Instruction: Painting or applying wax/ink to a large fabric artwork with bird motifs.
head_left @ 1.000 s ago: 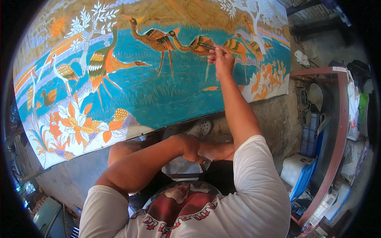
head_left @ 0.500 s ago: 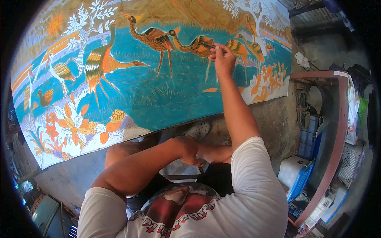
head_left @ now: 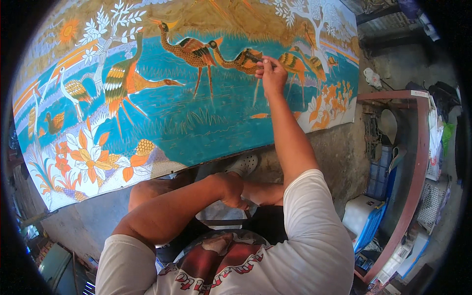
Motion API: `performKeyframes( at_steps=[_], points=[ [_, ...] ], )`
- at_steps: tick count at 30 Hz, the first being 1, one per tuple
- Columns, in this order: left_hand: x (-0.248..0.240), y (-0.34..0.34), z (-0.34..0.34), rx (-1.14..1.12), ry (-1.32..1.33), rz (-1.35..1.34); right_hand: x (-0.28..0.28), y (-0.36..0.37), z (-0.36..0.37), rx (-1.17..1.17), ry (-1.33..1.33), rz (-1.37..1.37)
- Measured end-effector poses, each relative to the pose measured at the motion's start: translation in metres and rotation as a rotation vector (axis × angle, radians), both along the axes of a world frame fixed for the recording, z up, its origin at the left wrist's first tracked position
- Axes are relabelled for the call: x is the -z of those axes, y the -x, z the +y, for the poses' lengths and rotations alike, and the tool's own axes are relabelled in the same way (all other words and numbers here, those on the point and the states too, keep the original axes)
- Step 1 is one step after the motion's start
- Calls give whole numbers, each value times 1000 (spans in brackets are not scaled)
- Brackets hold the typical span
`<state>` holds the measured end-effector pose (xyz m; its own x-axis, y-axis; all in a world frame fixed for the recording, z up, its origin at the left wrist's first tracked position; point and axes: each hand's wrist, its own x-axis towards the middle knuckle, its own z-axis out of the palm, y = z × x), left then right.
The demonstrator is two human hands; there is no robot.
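One hand (head_left: pixel 272 76) at the bird painting (head_left: pixel 216 140)

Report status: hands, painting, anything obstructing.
Right hand holding slim tool over painted bird, contact unclear. Left hand low near legs, grip unclear. Right forearm crossing lower edge of painting.

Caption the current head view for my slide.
Right hand, holding a slim tool, at a wide painting of birds in teal water.

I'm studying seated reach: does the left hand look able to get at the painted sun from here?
Probably not without leaning: the left hand is low by the legs, and the sun lies far across the painting.
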<state>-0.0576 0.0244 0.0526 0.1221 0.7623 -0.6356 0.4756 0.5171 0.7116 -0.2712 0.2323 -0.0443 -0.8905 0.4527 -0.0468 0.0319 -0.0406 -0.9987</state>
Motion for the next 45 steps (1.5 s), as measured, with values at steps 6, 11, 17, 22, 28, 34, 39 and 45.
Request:
performKeyframes(
  at_steps=[6, 11, 17, 22, 28, 34, 39, 45],
  points=[
    [5, -5, 0, 9, 19, 9, -4, -1, 5, 70, -72, -8],
    [12, -2, 0, 9, 4, -12, -6, 1, 3, 62, -15, 50],
    [8, 0, -1, -16, 46, -27, -1, 4, -2, 49, 67, 32],
    [0, 0, 0, -33, 37, -11, 4, 8, -2, 21, 39, -10],
    [9, 0, 2, 9, 54, -46, 4, 12, 6, 62, -64, 0],
    [18, -2, -1, -23, 13, -38, -3, 11, 9, 117, 36, 56],
    [7, 1, 1, -20, 11, 21, 0, 11, 5, 40, 88, 37],
    [-3, 6, 0, 8, 33, -23, 10, 17, 3, 27, 123, 4]
  ],
)
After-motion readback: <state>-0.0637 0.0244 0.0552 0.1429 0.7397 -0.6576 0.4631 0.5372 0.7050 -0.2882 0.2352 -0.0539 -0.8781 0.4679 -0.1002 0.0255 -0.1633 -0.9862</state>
